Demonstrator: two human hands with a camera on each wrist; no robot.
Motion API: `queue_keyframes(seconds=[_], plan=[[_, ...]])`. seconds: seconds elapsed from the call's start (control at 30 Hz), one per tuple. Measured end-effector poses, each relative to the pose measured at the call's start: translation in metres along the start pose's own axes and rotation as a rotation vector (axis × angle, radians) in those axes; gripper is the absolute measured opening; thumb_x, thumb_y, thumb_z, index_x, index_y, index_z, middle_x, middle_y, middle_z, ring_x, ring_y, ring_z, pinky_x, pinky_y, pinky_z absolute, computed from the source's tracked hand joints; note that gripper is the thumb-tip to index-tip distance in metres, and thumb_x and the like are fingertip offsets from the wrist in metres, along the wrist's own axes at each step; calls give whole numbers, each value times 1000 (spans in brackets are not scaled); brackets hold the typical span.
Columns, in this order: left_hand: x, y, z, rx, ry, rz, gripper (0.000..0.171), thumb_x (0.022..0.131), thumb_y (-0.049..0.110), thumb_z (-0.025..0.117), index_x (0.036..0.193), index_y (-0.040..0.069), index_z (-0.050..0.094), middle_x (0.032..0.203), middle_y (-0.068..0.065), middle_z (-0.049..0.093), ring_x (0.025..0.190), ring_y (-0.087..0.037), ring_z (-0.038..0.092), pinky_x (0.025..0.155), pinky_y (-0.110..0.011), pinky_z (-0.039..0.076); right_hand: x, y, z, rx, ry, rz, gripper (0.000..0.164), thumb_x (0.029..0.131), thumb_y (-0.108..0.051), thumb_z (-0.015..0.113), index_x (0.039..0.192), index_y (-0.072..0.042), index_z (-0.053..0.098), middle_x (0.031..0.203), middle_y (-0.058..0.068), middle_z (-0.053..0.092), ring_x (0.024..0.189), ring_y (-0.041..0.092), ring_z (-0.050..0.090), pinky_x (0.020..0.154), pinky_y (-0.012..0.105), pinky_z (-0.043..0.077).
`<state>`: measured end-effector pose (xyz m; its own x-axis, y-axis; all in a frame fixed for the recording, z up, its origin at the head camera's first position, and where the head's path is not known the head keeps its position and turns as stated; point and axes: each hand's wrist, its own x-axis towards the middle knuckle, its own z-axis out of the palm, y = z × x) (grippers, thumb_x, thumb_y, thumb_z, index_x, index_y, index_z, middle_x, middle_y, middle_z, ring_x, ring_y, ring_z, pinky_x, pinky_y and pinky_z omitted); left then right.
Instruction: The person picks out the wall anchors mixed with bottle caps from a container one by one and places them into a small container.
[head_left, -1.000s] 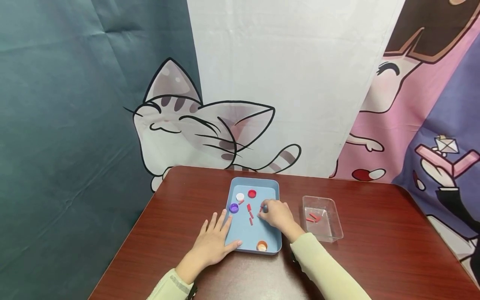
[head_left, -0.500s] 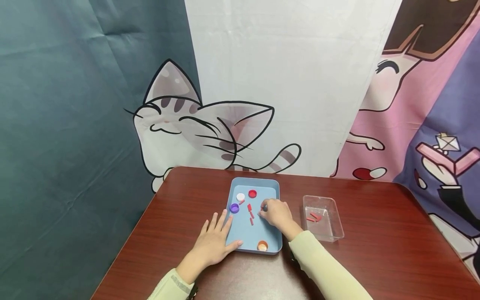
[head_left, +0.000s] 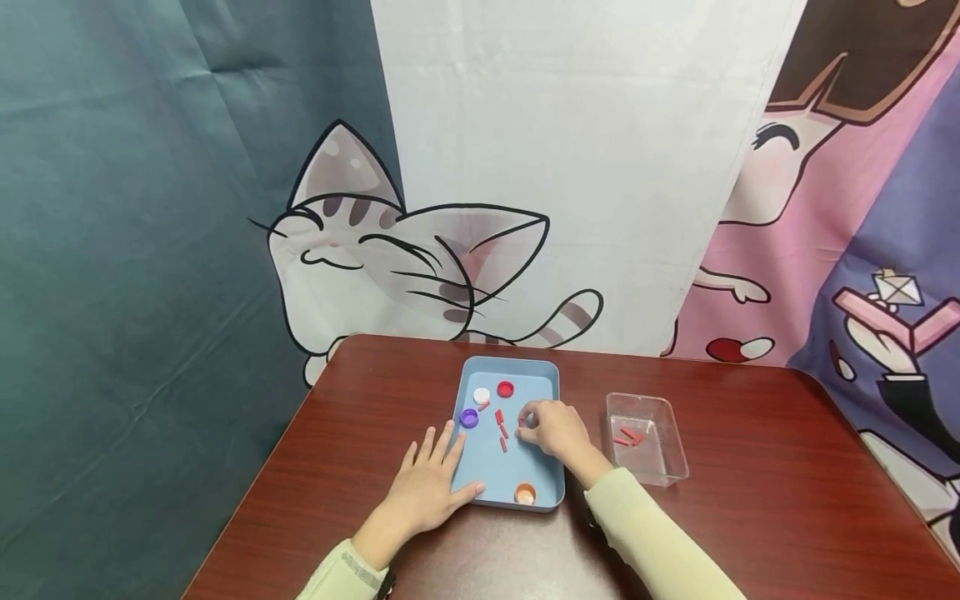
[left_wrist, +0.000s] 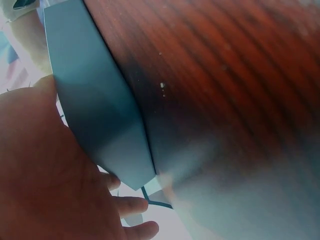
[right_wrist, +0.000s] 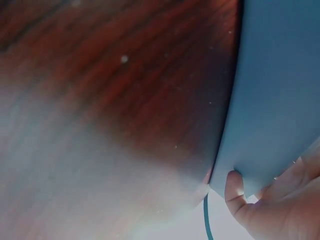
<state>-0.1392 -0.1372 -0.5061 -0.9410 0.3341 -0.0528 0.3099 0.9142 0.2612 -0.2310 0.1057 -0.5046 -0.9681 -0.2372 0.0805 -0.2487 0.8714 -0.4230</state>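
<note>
A shallow blue tray (head_left: 491, 475) lies on the table with several small red sticks (head_left: 503, 432) in its middle. My left hand (head_left: 423, 487) rests at the tray's left edge, fingers spread and straight; the left wrist view shows the hand (left_wrist: 55, 170) against the tray's outer wall (left_wrist: 95, 95). Over the tray's right half my right hand (head_left: 555, 429) has thumb and index curled together, pinching a small red stick that the fingers mostly hide. In the right wrist view the right hand (right_wrist: 280, 210) is partly behind the tray wall (right_wrist: 270, 90).
Small round caps sit in the tray: white (head_left: 482, 396), red (head_left: 506, 389), purple (head_left: 469, 418) and orange (head_left: 525, 494). Right of the tray stands a clear plastic box (head_left: 663, 454) holding a few red sticks (head_left: 630, 436). A printed curtain (head_left: 600, 167) hangs behind the brown table (head_left: 750, 467).
The red stick at my right fingertips shows less than a second ago, as the fingers shifted slightly around it. The left hand, the tray and the clear box have kept their places.
</note>
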Motion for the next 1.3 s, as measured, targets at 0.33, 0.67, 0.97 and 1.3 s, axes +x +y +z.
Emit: queue_keyframes(seconds=[0.33, 0.67, 0.97, 1.3], plan=[[-1, 2, -3, 5, -3, 0, 88, 97, 70, 46, 161, 12, 29, 169, -12, 16, 153, -43, 17, 119, -63, 19, -10, -1, -12, 44, 29, -39, 15, 82, -30, 86, 91, -24, 76, 72, -7, 55, 64, 10, 49, 53, 26, 42], [-2, 2, -4, 6, -2, -4, 88, 96, 69, 47, 161, 11, 29, 169, -12, 16, 153, -44, 18, 119, -64, 19, -16, 3, -25, 152, 50, -73, 15, 81, -26, 86, 90, -20, 76, 76, -3, 57, 68, 11, 50, 60, 28, 43], [-2, 2, -2, -2, -5, -6, 88, 97, 69, 47, 161, 12, 30, 169, -12, 16, 153, -43, 18, 119, -64, 19, -23, 9, -38, 265, 62, -64, 18, 81, -23, 86, 94, -15, 77, 75, -5, 56, 72, 11, 52, 60, 25, 46], [-3, 3, -3, 3, -8, -8, 87, 97, 69, 46, 160, 11, 30, 169, -13, 16, 153, -44, 18, 119, -64, 19, -32, 22, -55, 298, 98, -115, 21, 81, -18, 86, 98, -11, 78, 73, -6, 56, 70, 10, 52, 61, 23, 44]])
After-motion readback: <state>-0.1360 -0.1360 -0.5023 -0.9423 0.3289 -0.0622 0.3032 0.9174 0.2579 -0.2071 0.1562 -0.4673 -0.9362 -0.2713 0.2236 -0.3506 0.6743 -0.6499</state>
